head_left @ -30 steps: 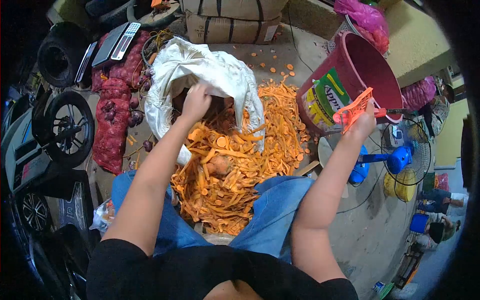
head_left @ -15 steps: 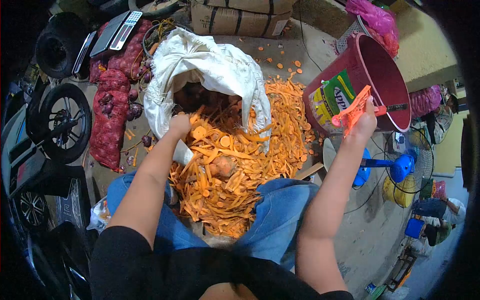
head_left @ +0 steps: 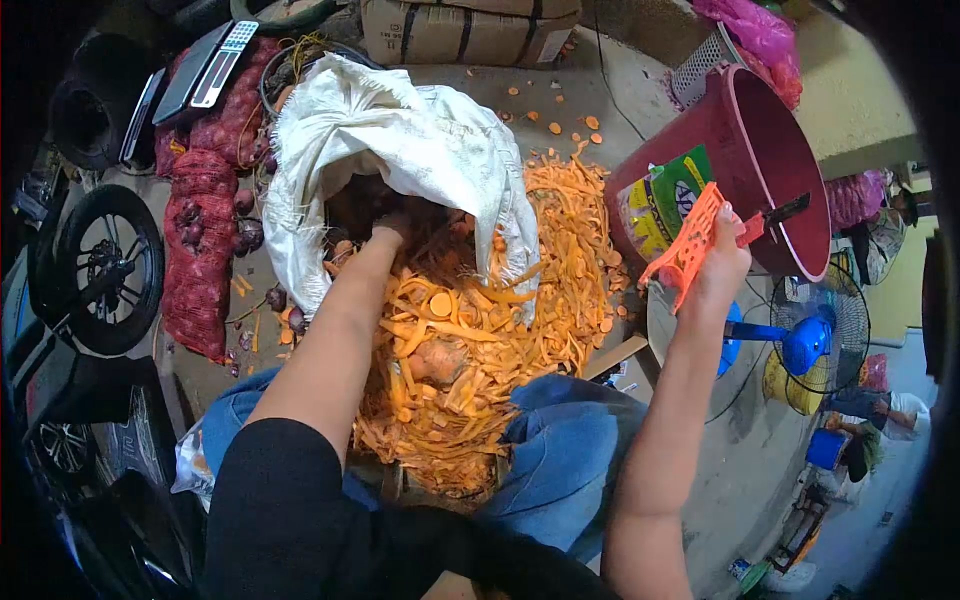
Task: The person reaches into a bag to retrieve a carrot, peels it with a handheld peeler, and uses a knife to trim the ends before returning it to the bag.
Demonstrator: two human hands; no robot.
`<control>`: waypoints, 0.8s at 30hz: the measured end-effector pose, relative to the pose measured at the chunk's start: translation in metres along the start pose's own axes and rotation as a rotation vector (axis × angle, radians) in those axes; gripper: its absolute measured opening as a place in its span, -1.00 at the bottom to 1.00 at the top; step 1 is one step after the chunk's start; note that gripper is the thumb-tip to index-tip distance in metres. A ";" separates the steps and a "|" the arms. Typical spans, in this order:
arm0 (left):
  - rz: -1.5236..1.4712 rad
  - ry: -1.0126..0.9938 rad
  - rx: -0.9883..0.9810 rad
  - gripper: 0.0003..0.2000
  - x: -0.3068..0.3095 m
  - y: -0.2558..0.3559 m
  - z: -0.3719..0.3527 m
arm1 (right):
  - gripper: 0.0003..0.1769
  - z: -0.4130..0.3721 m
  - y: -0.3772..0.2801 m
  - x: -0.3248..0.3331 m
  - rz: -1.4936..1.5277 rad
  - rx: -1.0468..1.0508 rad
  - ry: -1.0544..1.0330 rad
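My left hand [head_left: 395, 228] reaches into the mouth of a white woven sack [head_left: 420, 125], its fingers hidden in the dark inside. Sweet-potato-like roots show dimly in there. In front of the sack lies a heap of orange peelings [head_left: 450, 390], with a partly peeled root [head_left: 437, 361] and round cut slices [head_left: 440, 304] on top. Raised at the right, my right hand [head_left: 722, 265] is closed round an orange slotted plastic piece [head_left: 688, 240]. A red-handled tool with a dark blade [head_left: 788, 208] sticks out from the same hand, overlapping the maroon bucket [head_left: 690, 150].
Red net bags of onions [head_left: 197, 260] lie to the left beside a motorcycle wheel [head_left: 108, 270]. A scale [head_left: 205, 75] rests on one bag. A cardboard box [head_left: 470, 30] stands behind the sack, and a blue fan [head_left: 800, 340] at the right. Other people [head_left: 880, 410] are farther off.
My left hand has gone from the sack's lip deeper into its mouth. My right hand has dropped slightly, and the orange plastic piece has turned. The view has shifted a little.
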State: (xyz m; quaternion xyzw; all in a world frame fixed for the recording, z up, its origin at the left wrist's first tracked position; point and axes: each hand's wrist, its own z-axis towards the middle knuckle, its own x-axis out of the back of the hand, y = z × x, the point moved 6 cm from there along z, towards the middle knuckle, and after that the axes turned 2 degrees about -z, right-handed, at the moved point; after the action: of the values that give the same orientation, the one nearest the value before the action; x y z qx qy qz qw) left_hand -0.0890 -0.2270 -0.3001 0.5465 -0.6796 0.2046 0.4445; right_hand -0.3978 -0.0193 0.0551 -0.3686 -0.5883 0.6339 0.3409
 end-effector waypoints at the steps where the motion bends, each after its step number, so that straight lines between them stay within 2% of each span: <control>1: -0.040 -0.045 -0.006 -0.64 -0.011 -0.009 0.011 | -0.76 -0.001 0.000 -0.001 -0.001 -0.003 -0.001; 3: -0.078 -0.089 -0.007 -0.64 -0.034 -0.033 0.032 | -0.76 -0.003 -0.002 -0.002 -0.031 -0.012 -0.022; 5: -0.455 0.069 -0.271 -0.67 -0.039 -0.044 0.042 | -0.76 -0.006 -0.002 -0.004 -0.011 -0.014 -0.047; 6: -0.452 0.073 -0.270 -0.67 -0.016 -0.038 0.023 | -0.76 -0.005 -0.003 -0.005 0.005 -0.009 -0.071; 8: -1.163 -0.471 0.006 -0.69 0.039 -0.001 -0.057 | -0.76 -0.006 -0.004 -0.005 0.015 -0.011 -0.073; 9: -1.278 -0.324 0.099 -0.73 0.061 0.001 -0.079 | -0.77 -0.006 -0.004 -0.005 0.022 -0.014 -0.075; 12: -1.402 -0.381 0.220 -0.81 0.044 -0.021 -0.077 | -0.77 -0.007 -0.002 -0.006 0.067 -0.028 -0.081; 13: -1.401 -0.376 0.221 -0.81 0.045 -0.022 -0.081 | -0.77 -0.008 -0.002 -0.008 0.072 -0.027 -0.084; 15: -1.050 -0.406 0.019 -0.69 0.050 -0.013 -0.090 | -0.77 -0.010 -0.002 -0.010 0.095 -0.007 -0.078; 16: -0.926 -0.533 -0.090 -0.62 0.041 -0.012 -0.083 | -0.77 -0.010 -0.004 -0.011 0.097 -0.005 -0.079; 18: -0.720 -0.509 -0.060 -0.65 0.051 0.001 -0.103 | -0.77 -0.011 -0.005 -0.013 0.092 -0.002 -0.099; 19: -0.725 -0.507 -0.056 -0.65 0.040 -0.004 -0.096 | -0.77 -0.010 -0.005 -0.013 0.092 -0.003 -0.106; 21: -0.523 -0.178 -0.135 -0.68 0.031 -0.023 -0.066 | -0.76 -0.008 0.000 -0.013 0.050 -0.075 -0.164; 22: -0.523 -0.177 -0.132 -0.68 0.033 -0.030 -0.062 | -0.76 -0.008 0.001 -0.014 0.052 -0.077 -0.166; 24: -0.257 0.233 -0.134 -0.68 0.061 -0.050 -0.055 | -0.75 -0.006 0.003 -0.014 0.055 -0.056 -0.168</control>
State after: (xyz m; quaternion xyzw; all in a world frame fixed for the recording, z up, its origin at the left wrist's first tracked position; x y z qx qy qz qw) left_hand -0.0225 -0.2357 -0.2312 0.5708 -0.5599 0.1625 0.5781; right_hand -0.3858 -0.0285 0.0531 -0.3398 -0.6219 0.6550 0.2623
